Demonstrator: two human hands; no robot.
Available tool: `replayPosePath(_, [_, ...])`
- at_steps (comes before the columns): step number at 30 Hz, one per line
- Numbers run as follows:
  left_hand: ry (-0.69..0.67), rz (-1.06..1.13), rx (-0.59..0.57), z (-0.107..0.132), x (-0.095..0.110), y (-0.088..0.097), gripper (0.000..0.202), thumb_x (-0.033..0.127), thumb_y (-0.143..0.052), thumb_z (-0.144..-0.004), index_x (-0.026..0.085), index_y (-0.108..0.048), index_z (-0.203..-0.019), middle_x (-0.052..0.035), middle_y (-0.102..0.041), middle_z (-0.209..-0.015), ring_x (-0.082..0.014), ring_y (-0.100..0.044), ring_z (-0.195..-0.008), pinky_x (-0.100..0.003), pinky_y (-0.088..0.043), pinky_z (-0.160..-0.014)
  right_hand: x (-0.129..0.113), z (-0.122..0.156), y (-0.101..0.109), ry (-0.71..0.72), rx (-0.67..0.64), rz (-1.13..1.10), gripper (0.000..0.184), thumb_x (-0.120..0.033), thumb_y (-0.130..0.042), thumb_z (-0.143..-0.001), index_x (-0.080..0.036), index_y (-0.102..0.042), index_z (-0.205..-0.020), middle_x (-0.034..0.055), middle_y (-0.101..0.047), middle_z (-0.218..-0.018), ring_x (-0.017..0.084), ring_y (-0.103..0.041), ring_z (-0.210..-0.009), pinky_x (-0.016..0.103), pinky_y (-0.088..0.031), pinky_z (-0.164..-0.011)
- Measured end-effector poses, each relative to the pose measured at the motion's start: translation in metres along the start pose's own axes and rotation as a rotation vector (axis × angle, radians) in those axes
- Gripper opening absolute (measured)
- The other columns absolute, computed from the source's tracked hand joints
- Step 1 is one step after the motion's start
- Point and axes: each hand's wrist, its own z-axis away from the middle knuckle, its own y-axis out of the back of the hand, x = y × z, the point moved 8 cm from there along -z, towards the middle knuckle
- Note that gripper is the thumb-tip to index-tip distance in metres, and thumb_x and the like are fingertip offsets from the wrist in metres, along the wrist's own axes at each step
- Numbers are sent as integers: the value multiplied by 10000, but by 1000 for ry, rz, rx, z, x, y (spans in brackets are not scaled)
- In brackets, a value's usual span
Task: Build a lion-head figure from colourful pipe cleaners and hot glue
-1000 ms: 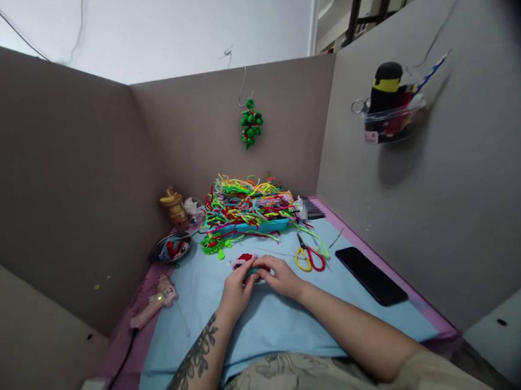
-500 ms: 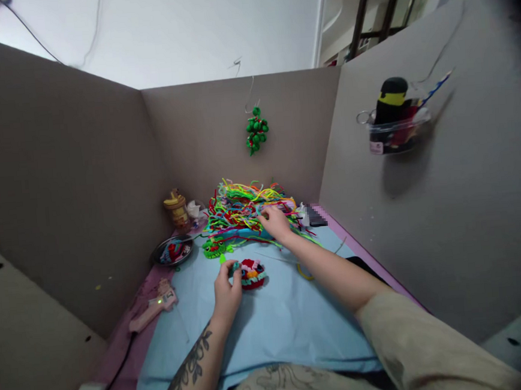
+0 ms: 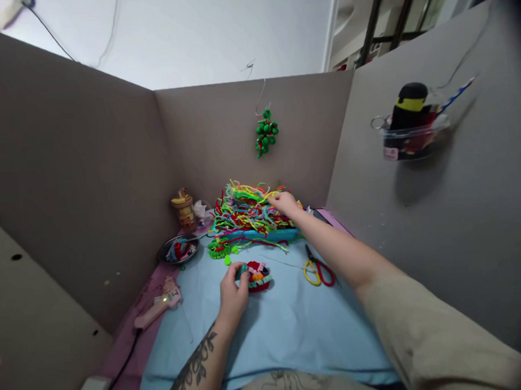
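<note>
My left hand point(image 3: 232, 290) is closed in a pinch on a small teal fuzzy piece point(image 3: 244, 269). Right beside it on the blue cloth lies a red pipe-cleaner figure point(image 3: 259, 284) with eyes, an orange middle and teal and pink trim; whether the teal piece is joined to it I cannot tell. Farther back, my right hand point(image 3: 283, 203) reaches over a tangled heap of coloured pipe cleaners point(image 3: 246, 211) in a blue tray point(image 3: 263, 235). Its fingers pinch a yellow pipe cleaner point(image 3: 265, 199) at the heap's upper right.
Scissors point(image 3: 319, 272) with yellow and red handles lie right of the figure. A green pipe-cleaner figure point(image 3: 219, 248) sits before the tray. At left are a metal bowl point(image 3: 179, 249) and a pink glue gun point(image 3: 159, 308) with its cord. Grey panels point(image 3: 253, 99) enclose the table.
My right hand has moved farther back and up over the heap, onto a yellow strand. The scissors now show fully. My left hand keeps its pinch; the whole view has shifted slightly.
</note>
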Motion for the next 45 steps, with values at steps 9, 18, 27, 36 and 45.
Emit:
replayPosePath(9, [-89, -119, -53, 2, 0, -4, 184, 295, -541, -798, 184, -613, -926, -67, -661, -899, -205, -607, -830, -317, -459, -772, -10, 0, -33, -109, -124, -92, 222, -357, -643, -714, -139, -680, -693, 110, -673, -737, 215, -613, -773, 268, -416, -694])
replayPosePath(18, [-133, -198, -74, 4, 6, -5, 193, 286, -502, -825, 169, -592, -949, -65, -650, -908, -185, -602, -834, -311, -468, -774, -2, -39, 0, -63, 16, -372, 459, -424, -330, -894, -108, -658, -837, 58, -653, -676, 109, -526, -505, 208, -403, -530])
replayPosePath(27, [-139, -238, -75, 4, 3, -6, 213, 281, -488, -832, 165, -577, -987, -77, -650, -964, -188, -608, -891, -312, -471, -810, -4, -20, -26, 87, -167, -311, 242, -266, -544, -764, -148, -572, -554, -23, -527, -467, 90, -425, -436, 204, -326, -478])
replayPosePath(36, [-12, -454, -21, -10, -12, 13, 327, 293, -423, -860, 168, -507, -1151, -105, -626, -1089, -205, -585, -1005, -321, -450, -852, 24, 2, -28, 118, -193, -148, 217, -270, -491, -792, -159, -572, -624, -26, -515, -517, 93, -412, -485, 204, -281, -499])
replayPosePath(45, [57, -1100, -271, -1, -26, 31, 297, 208, -436, -839, 157, -591, -1087, -118, -643, -1039, -243, -566, -980, -343, -409, -837, 44, 32, -21, 227, -224, -133, 177, -272, -492, -770, -155, -587, -678, -6, -569, -608, 110, -458, -558, 201, -297, -516])
